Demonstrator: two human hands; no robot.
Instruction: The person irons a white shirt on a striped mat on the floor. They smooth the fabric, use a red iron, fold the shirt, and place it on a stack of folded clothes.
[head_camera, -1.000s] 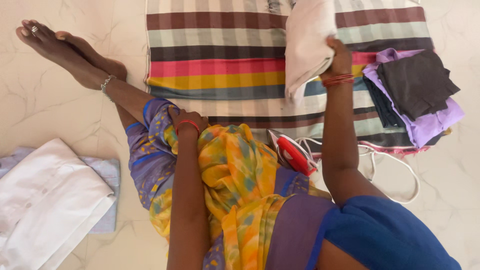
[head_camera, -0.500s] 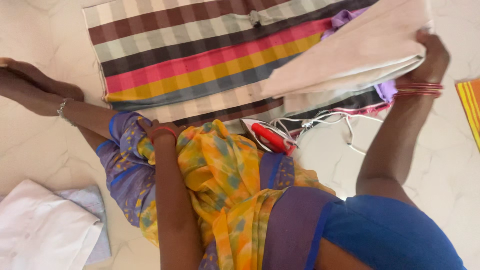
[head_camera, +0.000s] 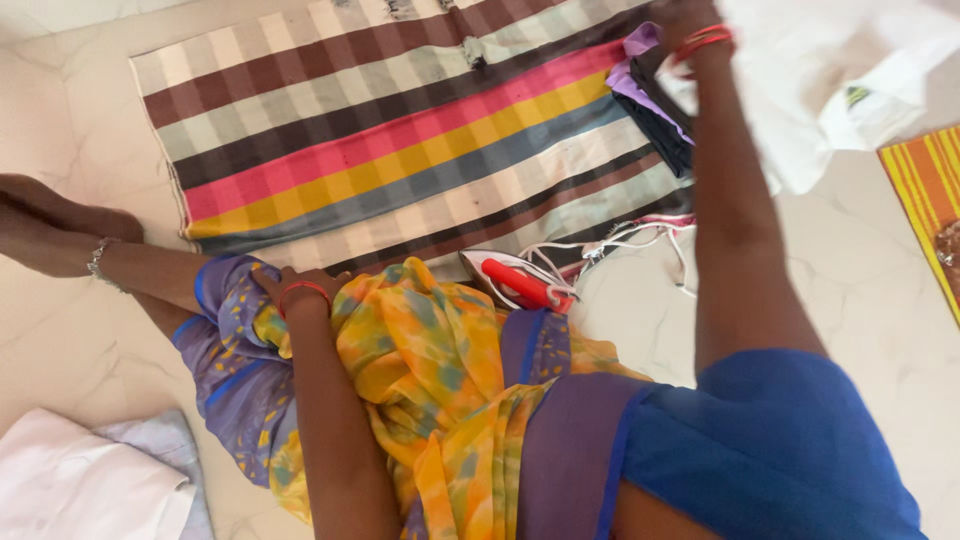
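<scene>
Head view: right hand (head_camera: 685, 22) outstretched, fingers gripping white cloth (head_camera: 830, 70); left hand (head_camera: 290, 285) flat on knee.

— Right hand (head_camera: 680, 20)?
— Cut off at the top edge, grip unreadable; the white cloth (head_camera: 840, 70) is motion-blurred.
— Left hand (head_camera: 290, 283)?
— Fingers buried in fabric — folded white garment (head_camera: 80, 485) cropped at the corner.

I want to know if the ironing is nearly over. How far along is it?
Done: folded white clothes lie stacked at lower left. In hand: the right hand holds a pale cloth beyond the striped mat; the left hand rests on the knee. Left: the dark and purple pile; the iron sits idle.
</scene>
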